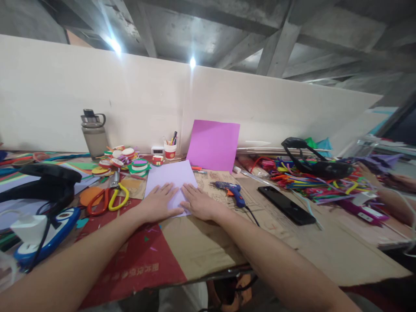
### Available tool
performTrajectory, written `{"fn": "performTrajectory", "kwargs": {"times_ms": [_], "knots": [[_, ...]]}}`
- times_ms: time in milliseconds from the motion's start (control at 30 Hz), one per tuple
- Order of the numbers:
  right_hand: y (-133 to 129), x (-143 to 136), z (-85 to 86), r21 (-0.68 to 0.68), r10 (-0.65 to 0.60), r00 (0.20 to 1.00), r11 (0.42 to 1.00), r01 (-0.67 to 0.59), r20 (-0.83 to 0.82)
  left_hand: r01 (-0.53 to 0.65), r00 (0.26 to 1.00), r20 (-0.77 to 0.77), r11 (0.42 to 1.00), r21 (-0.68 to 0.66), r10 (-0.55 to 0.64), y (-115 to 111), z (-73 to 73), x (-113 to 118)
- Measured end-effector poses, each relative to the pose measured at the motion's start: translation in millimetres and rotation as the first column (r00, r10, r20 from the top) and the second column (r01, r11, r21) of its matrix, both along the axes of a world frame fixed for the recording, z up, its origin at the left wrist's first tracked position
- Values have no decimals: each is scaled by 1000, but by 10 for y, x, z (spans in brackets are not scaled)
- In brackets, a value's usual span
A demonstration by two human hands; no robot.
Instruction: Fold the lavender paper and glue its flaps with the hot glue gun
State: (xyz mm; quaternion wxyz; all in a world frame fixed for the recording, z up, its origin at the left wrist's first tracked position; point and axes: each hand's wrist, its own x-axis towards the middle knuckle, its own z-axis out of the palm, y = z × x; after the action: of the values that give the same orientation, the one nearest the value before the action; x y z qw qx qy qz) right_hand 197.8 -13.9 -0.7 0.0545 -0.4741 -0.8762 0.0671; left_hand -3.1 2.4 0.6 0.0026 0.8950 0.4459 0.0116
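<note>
A sheet of pale lilac paper [173,175] lies on the cardboard-covered table in front of me. My left hand [160,203] rests flat on its lower left part, fingers stretched out. On the lower right part lies my right hand [199,202], also flat with fingers extended. The thumbs point toward each other near the paper's front edge. To the left are pliers [110,195] with one red and one yellow handle. A blue hot glue gun [232,193] lies to the right of my right hand, its cord running toward the table's front edge.
Behind stands a purple sheet [212,145] against the white partition. At left are a water bottle [94,135], small paper drums [128,154] and a blue power strip [48,238]. A phone [286,204] and colourful pipe cleaners [297,184] lie right, near another person's arm [394,201].
</note>
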Motion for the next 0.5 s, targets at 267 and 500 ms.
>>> {"fn": "performTrajectory", "kwargs": {"times_ms": [267, 500], "knots": [[-13, 96, 160, -132, -35, 997, 990, 45, 73, 17, 1000, 8, 999, -50, -16, -10, 48, -41], [-114, 57, 326, -48, -53, 994, 997, 58, 99, 33, 999, 19, 996, -84, -31, -24, 77, -64]]}}
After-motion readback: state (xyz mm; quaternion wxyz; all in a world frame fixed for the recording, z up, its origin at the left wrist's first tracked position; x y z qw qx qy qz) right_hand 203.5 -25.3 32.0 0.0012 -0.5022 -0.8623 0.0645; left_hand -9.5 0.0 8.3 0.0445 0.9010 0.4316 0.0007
